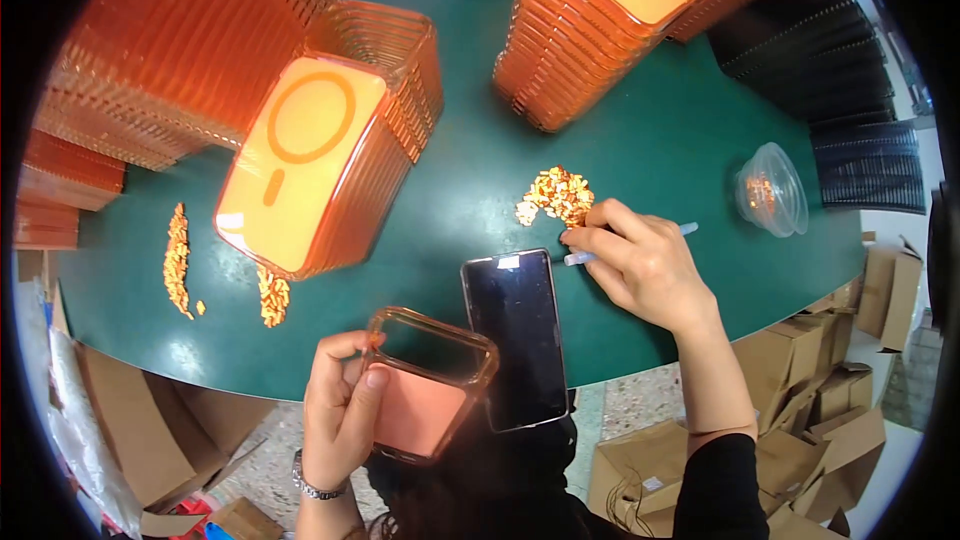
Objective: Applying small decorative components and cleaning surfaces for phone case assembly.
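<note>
Near the table's front edge my left hand (340, 405) is closed round the side of a clear orange phone case (420, 412), which is tilted with its open camera cut-out upward. My right hand (645, 265) has its fingers bent round a pale, slim pen-like stick (688, 229). Its fingertips reach the lower edge of a pile of small shiny gold pieces (562, 195); whether they pinch one is too small to tell. Between my hands lies a dark-screened phone (515, 335), its lower end reaching past the table edge.
Orange phone cases stand in a stack (310, 165) left of centre, with another stack (590, 35) at the back. Gold pieces form a strip (177, 260) at left. A clear round tub (772, 190) and dark cases (868, 165) are at right. Cardboard boxes (800, 370) fill the floor.
</note>
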The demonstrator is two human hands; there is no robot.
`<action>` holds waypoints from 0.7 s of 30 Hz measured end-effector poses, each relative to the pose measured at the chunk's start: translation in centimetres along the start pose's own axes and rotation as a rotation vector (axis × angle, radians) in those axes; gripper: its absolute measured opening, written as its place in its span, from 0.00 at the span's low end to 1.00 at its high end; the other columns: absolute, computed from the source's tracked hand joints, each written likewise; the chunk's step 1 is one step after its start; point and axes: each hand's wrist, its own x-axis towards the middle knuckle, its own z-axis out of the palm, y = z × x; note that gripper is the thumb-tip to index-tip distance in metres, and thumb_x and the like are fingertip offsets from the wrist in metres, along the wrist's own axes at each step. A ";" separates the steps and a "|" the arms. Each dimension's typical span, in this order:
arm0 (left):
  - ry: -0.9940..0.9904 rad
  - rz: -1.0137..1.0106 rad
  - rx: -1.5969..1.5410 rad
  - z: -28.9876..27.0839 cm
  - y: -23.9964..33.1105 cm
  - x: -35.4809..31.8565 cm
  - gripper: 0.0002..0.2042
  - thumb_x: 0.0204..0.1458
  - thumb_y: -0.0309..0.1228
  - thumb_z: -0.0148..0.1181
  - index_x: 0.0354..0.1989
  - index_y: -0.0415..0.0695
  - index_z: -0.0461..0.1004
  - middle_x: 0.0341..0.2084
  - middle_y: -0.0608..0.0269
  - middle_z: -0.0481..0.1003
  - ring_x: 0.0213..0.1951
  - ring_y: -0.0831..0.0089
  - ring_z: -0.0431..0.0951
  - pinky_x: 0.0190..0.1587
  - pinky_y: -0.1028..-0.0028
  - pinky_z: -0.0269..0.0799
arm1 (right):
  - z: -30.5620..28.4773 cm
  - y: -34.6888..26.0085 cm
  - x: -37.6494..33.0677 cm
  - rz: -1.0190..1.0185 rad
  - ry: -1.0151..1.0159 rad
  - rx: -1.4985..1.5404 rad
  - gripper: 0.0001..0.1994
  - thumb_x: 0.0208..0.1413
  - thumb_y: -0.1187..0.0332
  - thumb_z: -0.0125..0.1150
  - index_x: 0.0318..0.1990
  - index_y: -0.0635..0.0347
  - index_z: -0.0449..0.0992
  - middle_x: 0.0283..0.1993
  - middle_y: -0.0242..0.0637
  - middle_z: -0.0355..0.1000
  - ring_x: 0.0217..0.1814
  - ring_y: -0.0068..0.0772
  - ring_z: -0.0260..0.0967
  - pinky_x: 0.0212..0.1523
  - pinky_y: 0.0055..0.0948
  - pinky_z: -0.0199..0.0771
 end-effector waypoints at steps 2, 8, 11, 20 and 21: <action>-0.117 0.083 0.264 -0.9 -0.5 0.3 0.10 0.67 0.21 0.60 0.54 0.37 0.76 0.35 0.62 0.81 0.38 0.74 0.80 0.40 0.72 0.73 | -0.6 -0.6 -0.2 0.161 0.009 0.156 0.10 0.55 0.77 0.68 0.45 0.56 0.83 0.41 0.35 0.74 0.36 0.42 0.78 0.37 0.39 0.79; -0.144 0.324 0.773 -0.3 1.6 1.7 0.10 0.58 0.17 0.64 0.48 0.35 0.83 0.32 0.55 0.76 0.35 0.62 0.76 0.40 0.68 0.73 | -0.7 -1.8 -0.6 0.308 -0.035 0.184 0.09 0.56 0.77 0.68 0.45 0.56 0.84 0.42 0.35 0.75 0.37 0.40 0.79 0.37 0.38 0.80; -0.130 0.338 0.750 0.2 1.1 1.9 0.11 0.58 0.17 0.64 0.48 0.36 0.83 0.31 0.57 0.75 0.34 0.61 0.75 0.39 0.66 0.71 | -0.5 -2.2 -0.8 0.264 -0.037 0.127 0.10 0.56 0.77 0.68 0.45 0.57 0.84 0.41 0.35 0.75 0.37 0.40 0.78 0.36 0.37 0.79; -0.183 0.352 0.783 0.3 0.3 2.2 0.09 0.59 0.21 0.64 0.47 0.41 0.82 0.33 0.60 0.77 0.34 0.60 0.75 0.39 0.63 0.66 | -1.0 -3.3 -1.8 0.533 -0.002 0.292 0.06 0.62 0.77 0.66 0.44 0.66 0.84 0.41 0.39 0.77 0.35 0.35 0.76 0.36 0.31 0.76; -0.136 0.395 0.769 0.3 0.0 2.2 0.07 0.59 0.23 0.66 0.45 0.42 0.81 0.32 0.62 0.77 0.33 0.63 0.75 0.37 0.64 0.63 | -0.7 -3.4 -1.3 0.538 0.002 0.296 0.05 0.63 0.77 0.66 0.44 0.67 0.84 0.40 0.40 0.77 0.35 0.34 0.76 0.36 0.31 0.76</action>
